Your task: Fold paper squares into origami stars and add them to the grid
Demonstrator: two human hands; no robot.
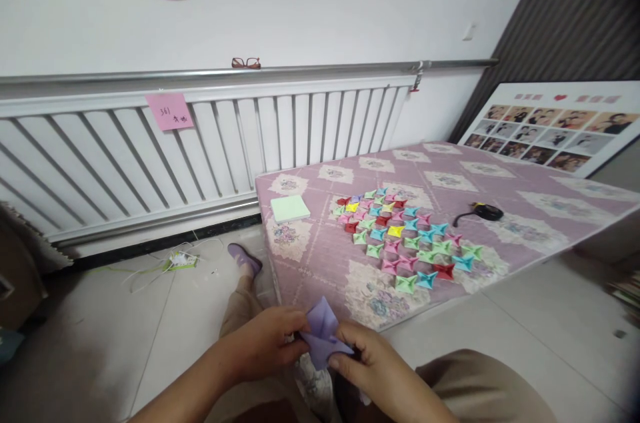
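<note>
At the counter point(320, 269)'s near edge: purple paper point(323, 323) pinched from both sides

So both forearms point(195, 383) come up from the bottom of the view and angle in toward each other, meeting low in the middle. Left hand point(270, 343) reaches in with its fingers pointing right; right hand point(373, 359) angles back up and left, thumb on the near side.

Neither one's spread wide. Left hand has the paper's left side nipped between thumb and fingers, right hand has the other side, thumb down by the lower part. The paper's partly folded, one flap standing up between them.

Room-wise: the paper's right by the near edge, can't tell if it touches. There's bare counter up to the folded bits point(396, 231), which sit close together in rows around the middle. Green pad point(290, 208) is near the left edge, black coil point(487, 211) out to the right. Left of the counter it's mostly open floor point(145, 336), with a shoe point(245, 257) just beside that edge and a power strip point(183, 261) farther off.
</note>
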